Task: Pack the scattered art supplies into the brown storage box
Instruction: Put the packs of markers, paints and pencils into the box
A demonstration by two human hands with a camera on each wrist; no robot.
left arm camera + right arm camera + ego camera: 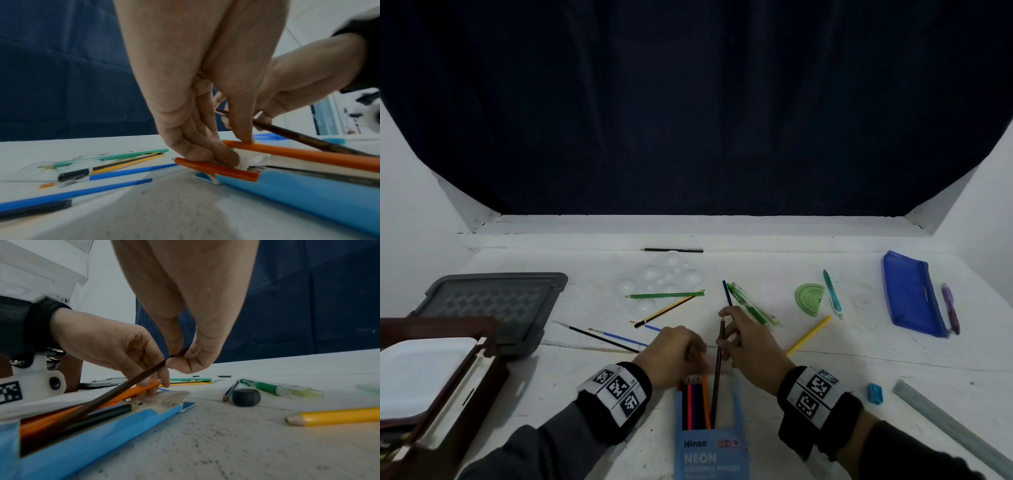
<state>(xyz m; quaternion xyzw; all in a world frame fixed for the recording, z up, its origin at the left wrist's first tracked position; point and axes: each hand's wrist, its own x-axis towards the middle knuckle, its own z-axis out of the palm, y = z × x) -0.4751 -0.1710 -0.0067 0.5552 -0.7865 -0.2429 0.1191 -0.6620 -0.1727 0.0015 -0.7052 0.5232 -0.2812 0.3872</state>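
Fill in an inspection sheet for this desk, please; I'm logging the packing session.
Surface: white table, speckled.
Job's things: brown storage box open at left; blue pencil pack open; brown pencil going in; yellow pencil, paintbrushes, protractor loose.
Clutter: grey lid, blue pouch.
Grippers: left hand on an orange pencil; right hand pinches the brown pencil.
Cables: nothing seen.
Surroundings: dark curtain.

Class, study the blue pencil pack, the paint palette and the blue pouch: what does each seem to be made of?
Blue pencil pack: thin printed card, apparently; its torn flap shows a pale fibrous edge.
Paint palette: glossy clear or white moulded plastic, with domed, light-catching wells.
Blue pouch: probably soft, shiny translucent plastic; uncertain.
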